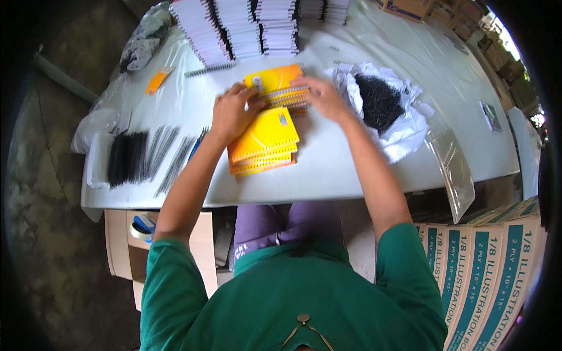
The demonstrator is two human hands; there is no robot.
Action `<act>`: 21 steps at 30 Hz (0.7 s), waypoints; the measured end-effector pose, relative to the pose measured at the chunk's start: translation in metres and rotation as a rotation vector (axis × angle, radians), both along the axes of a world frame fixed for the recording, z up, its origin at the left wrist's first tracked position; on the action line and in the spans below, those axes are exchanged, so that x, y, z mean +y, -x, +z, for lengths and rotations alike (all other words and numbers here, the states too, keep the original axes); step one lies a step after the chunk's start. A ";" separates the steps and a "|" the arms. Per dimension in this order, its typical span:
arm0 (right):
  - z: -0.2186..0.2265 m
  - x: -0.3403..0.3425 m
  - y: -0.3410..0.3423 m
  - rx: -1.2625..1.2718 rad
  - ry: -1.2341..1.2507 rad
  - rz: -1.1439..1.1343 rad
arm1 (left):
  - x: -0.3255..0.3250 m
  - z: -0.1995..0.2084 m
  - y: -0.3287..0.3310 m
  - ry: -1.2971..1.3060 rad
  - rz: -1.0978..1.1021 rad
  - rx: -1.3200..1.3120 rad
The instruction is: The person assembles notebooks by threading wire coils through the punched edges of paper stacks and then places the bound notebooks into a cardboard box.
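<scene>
On the table in front of me lies a pile of yellow-orange spiral notebooks (272, 80), coil edges toward me. My left hand (233, 111) is closed at the pile's left side, fingers bent over its edge. At the opposite side my right hand (325, 96) grips the pile's right end, thumb and fingers at the coils. Nearer to me sits a slightly fanned stack of yellow covered booklets (263, 137) with punched holes along the near edge and no coils visible. My left wrist passes beside this stack. The fingertips are partly blurred.
Tall stacks of bound white-paged books (246, 29) stand at the back. Black coils (129, 157) lie at left, and white crumpled wrapping holds a heap of small black pieces (379, 102) at right. An orange card (157, 81) lies far left. Large cartons (486, 275) stand right, below the table.
</scene>
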State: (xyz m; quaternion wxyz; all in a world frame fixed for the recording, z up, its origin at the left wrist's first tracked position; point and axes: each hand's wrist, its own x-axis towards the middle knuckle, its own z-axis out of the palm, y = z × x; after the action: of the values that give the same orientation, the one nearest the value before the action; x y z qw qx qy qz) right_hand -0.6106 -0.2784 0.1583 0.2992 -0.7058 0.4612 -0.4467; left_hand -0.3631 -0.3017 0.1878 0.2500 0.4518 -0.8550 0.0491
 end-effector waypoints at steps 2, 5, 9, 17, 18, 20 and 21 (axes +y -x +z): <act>-0.010 0.002 -0.012 -0.299 0.065 0.042 | 0.006 0.000 -0.008 -0.013 0.010 0.101; -0.017 -0.012 -0.032 -0.459 -0.003 -0.340 | 0.000 0.010 -0.001 -0.351 0.256 0.428; -0.037 -0.023 -0.051 -0.522 -0.108 -0.363 | 0.002 0.024 0.012 -1.021 0.173 0.486; -0.040 -0.005 0.007 -0.532 -0.021 -0.640 | -0.023 0.034 0.070 -1.255 -0.328 0.119; -0.038 0.002 0.018 -0.463 -0.046 -0.673 | -0.017 0.045 0.081 -1.216 -0.372 0.050; -0.037 0.017 0.029 -0.414 0.012 -0.724 | -0.019 0.035 0.095 -1.210 -0.459 -0.010; -0.036 0.022 0.029 -0.400 0.045 -0.738 | -0.023 0.029 0.098 -1.198 -0.487 -0.044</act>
State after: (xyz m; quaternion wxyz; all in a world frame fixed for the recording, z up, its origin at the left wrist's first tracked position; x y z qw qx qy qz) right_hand -0.6396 -0.2568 0.1220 0.1874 -0.3989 0.6060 -0.6621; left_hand -0.4606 -0.3250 0.2166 -0.0591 0.3049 -0.8172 -0.4855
